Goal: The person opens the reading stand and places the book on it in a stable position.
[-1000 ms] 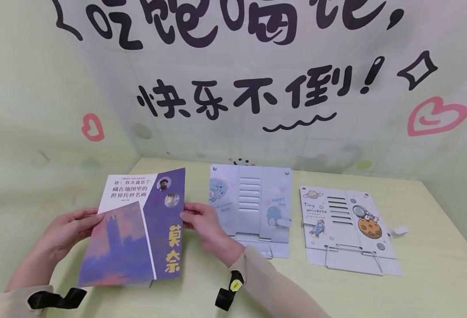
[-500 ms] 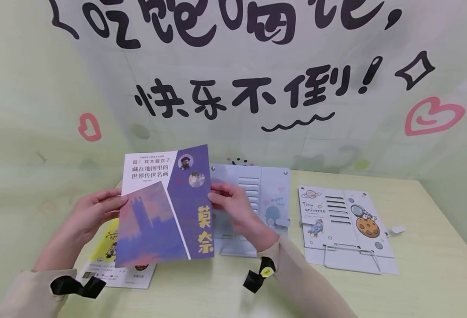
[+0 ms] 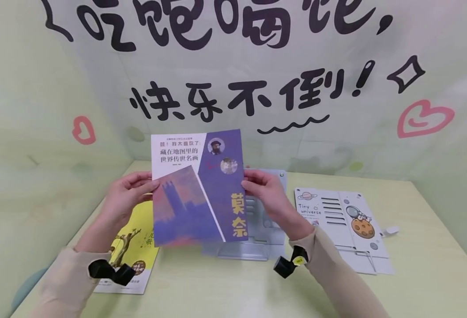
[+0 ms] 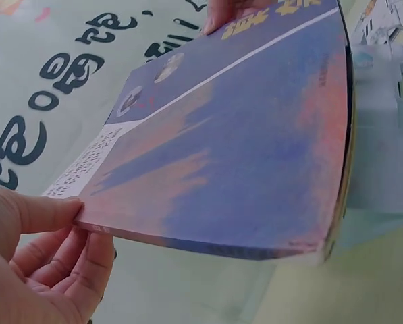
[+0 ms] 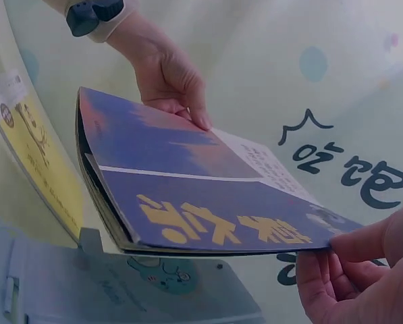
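A purple and white book [image 3: 200,190] with a painted tower on its cover is held up above the table, cover facing me. My left hand [image 3: 127,194] pinches its left edge, thumb on the cover and fingers behind, as the left wrist view also shows. On the opposite edge, my right hand [image 3: 271,194] pinches the book the same way. Behind the book stands a pale blue book stand [image 3: 276,238], largely hidden by the book and my right hand. In the right wrist view, the book's pages [image 5: 106,209] part slightly at the lower edge.
A yellow and white book [image 3: 138,247] lies on the table at the left, partly under my left arm. To the right is a white book stand [image 3: 337,221] with a space print, its lower part partly behind my right sleeve. A printed curtain [image 3: 225,145] hangs behind the table [image 3: 217,291].
Both hands have carried the purple book up and to the right, from above the yellow book to in front of the blue stand. The yellow book has come into view.
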Motion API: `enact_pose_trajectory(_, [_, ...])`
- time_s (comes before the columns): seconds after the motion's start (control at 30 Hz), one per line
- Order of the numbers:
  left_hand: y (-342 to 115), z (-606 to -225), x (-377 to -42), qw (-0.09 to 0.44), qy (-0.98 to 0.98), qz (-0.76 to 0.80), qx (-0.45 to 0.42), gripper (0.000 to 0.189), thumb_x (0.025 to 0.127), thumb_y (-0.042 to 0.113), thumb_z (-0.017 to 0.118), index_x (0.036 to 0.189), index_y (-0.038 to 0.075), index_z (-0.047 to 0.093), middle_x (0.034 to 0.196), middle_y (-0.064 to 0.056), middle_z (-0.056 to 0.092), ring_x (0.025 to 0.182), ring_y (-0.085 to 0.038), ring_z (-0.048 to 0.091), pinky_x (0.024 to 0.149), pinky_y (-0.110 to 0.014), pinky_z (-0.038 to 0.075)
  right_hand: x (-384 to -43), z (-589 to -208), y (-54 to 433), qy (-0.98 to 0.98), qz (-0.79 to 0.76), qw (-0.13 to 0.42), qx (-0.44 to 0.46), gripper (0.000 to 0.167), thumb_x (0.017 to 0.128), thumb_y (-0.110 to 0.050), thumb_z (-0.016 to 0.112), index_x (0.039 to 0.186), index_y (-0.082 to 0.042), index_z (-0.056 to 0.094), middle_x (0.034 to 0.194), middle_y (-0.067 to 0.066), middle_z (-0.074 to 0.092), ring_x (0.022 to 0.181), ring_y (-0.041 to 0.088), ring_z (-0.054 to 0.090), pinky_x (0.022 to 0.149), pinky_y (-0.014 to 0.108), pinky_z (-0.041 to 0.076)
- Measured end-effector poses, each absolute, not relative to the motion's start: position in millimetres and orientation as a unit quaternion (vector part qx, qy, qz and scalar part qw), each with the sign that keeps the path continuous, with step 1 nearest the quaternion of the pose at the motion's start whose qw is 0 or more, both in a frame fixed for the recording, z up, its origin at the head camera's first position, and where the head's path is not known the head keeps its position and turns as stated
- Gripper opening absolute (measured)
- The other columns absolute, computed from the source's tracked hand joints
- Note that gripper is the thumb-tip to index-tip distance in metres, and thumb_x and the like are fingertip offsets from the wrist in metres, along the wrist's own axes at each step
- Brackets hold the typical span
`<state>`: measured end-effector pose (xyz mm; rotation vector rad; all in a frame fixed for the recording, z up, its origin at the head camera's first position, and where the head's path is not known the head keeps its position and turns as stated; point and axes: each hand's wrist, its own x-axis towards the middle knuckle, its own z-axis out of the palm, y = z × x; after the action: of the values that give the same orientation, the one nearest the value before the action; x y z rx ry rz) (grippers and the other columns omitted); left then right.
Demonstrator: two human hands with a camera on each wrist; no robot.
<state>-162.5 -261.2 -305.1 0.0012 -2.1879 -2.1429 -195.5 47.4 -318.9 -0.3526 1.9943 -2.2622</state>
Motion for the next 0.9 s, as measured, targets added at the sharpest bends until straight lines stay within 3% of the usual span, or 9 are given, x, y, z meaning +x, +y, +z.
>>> enact_pose_trajectory(0.33, [-218.5, -294.2, -188.7, 0.065, -0.728, -0.681, -0.037, 0.017, 0.084, -0.001, 0.066, 0.089, 0.015, 0.065, 0.074, 0.006, 0.067, 0.067, -0.008, 0.065, 0.067, -0.026, 0.055, -210.1, -309.5, 88.0, 0.683, -0.721, -0.017, -0.117, 0.030, 0.088, 0.007, 0.056, 0.116, 0.017, 0.054, 0.085, -0.002, 0.063, 0.076, 0.008, 0.060, 0.074, 0.025, 0.052])
enact_pose_trajectory(0.57, [-195.4, -286.2, -200.9, 0.073, -0.732, -0.675, -0.046, 0.013, 0.084, -0.002, 0.066, 0.095, 0.004, 0.064, 0.074, 0.005, 0.067, 0.065, -0.008, 0.066, 0.068, -0.026, 0.055, -216.6, -305.3, 110.1, 0.689, -0.715, -0.037, -0.114, 0.030, 0.089, 0.006, 0.054, 0.118, 0.015, 0.052, 0.084, -0.004, 0.063, 0.077, 0.008, 0.060, 0.077, 0.024, 0.052])
enact_pose_trajectory(0.73, [-182.7, -284.2, -208.0, 0.087, -0.744, -0.660, -0.052, 0.021, 0.083, -0.002, 0.067, 0.102, -0.008, 0.062, 0.077, 0.000, 0.069, 0.066, -0.008, 0.066, 0.069, -0.026, 0.055, -222.7, -309.0, 119.7, 0.678, -0.724, -0.055, -0.113, 0.028, 0.088, 0.008, 0.055, 0.114, 0.018, 0.052, 0.081, -0.005, 0.063, 0.075, 0.008, 0.060, 0.075, 0.023, 0.052])
enact_pose_trajectory(0.9, [-176.3, -287.5, -216.3, 0.097, -0.753, -0.649, -0.049, 0.025, 0.082, 0.000, 0.069, 0.105, -0.009, 0.062, 0.081, -0.005, 0.069, 0.068, -0.008, 0.066, 0.070, -0.026, 0.055, -227.2, -314.0, 123.5, 0.673, -0.729, -0.065, -0.107, 0.023, 0.088, 0.009, 0.055, 0.110, 0.016, 0.055, 0.079, -0.005, 0.063, 0.074, 0.008, 0.060, 0.074, 0.023, 0.053])
